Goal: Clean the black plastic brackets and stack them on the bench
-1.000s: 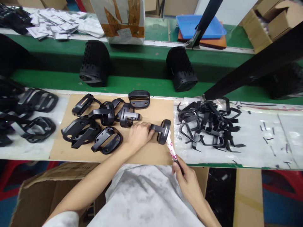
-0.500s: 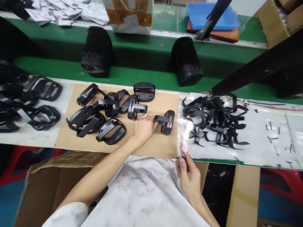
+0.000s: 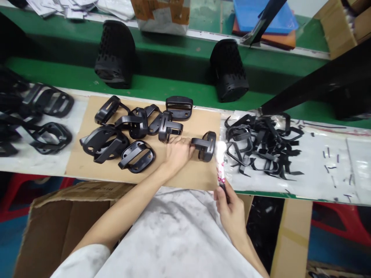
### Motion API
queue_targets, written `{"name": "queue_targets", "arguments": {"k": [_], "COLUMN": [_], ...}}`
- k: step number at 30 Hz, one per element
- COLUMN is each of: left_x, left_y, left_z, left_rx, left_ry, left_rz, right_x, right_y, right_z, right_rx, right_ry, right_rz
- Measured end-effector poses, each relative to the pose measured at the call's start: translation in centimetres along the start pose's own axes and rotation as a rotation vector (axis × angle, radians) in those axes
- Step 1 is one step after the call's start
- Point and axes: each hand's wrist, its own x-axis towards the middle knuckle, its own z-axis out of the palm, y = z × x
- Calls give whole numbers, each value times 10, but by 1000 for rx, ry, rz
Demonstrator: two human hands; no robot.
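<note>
My left hand (image 3: pixel 179 153) lies over the cardboard sheet (image 3: pixel 197 177), its fingers closed at the end of the crossbar of a black plastic bracket (image 3: pixel 206 146). In my right hand (image 3: pixel 232 208) is a slim hand tool (image 3: pixel 220 162) with a dark end in the grip and a white, pink-patterned upper part; its exact kind I cannot make out. The tool points up, close to the right of the bracket. Left of my left hand, several similar black brackets (image 3: pixel 137 156) lie loosely grouped on the cardboard.
A heap of thin black plastic strips and frames (image 3: pixel 265 143) lies on the right. More black brackets (image 3: pixel 52 137) are piled at left. Two black perforated bins (image 3: pixel 114 54) stand on the green bench (image 3: pixel 174 85) behind. A dark slanted post (image 3: pixel 313 77) crosses the right side. An open carton (image 3: pixel 55 231) sits below.
The tool in my right hand has shifted slightly left, nearer the bracket. My left hand stays at the same bracket. The whole view has shifted a little.
</note>
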Motion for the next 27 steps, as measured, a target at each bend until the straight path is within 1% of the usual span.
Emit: {"name": "queue_targets", "arguments": {"k": [1,2,3,5,6,7,8,10,11,14,15,16,18,20,22,25,27], "left_x": [0,0,0,0,0,0,0,0,1,2,2,3,3,1,-5,-19,-29], "left_y": [0,0,0,0,0,1,1,2,3,3,3,3,2,4,8,19,28], "left_z": [0,0,0,0,-1,-1,-2,-3,-4,-4,-4,-5,-6,-10,-16,-29,-39], "left_rx": [-1,1,6,17,21,25,28,27,25,29,32,32,7,-85,-279,-607,-691], "left_ry": [2,3,6,9,9,8,6,-2,-7,-17,-14,-9,-5,-30,-70,-80,-87], "left_rz": [1,4,7,13,13,12,8,6,4,-3,-7,-11,-26,-47,-74,-100,-97], "right_x": [-1,-1,0,2,3,4,5,7,8,13,14,16,18,21,27,40,50], "right_y": [1,1,1,1,1,1,1,1,1,-1,-3,-4,-6,-8,-10,-13,-17], "right_z": [0,0,-1,-3,-4,-5,-5,-5,-5,-8,-11,-14,-20,-23,-22,-13,-7], "right_rx": [11,5,-12,-43,-38,-17,7,5,-27,-138,-147,-144,-128,-111,-97,-102,-120], "right_ry": [44,59,39,-54,-71,-51,-2,75,60,-96,-106,-80,13,72,85,60,6], "right_rz": [-10,-24,-34,-25,-11,3,11,-8,-24,-52,-55,-62,-83,-118,-175,-259,-288]}}
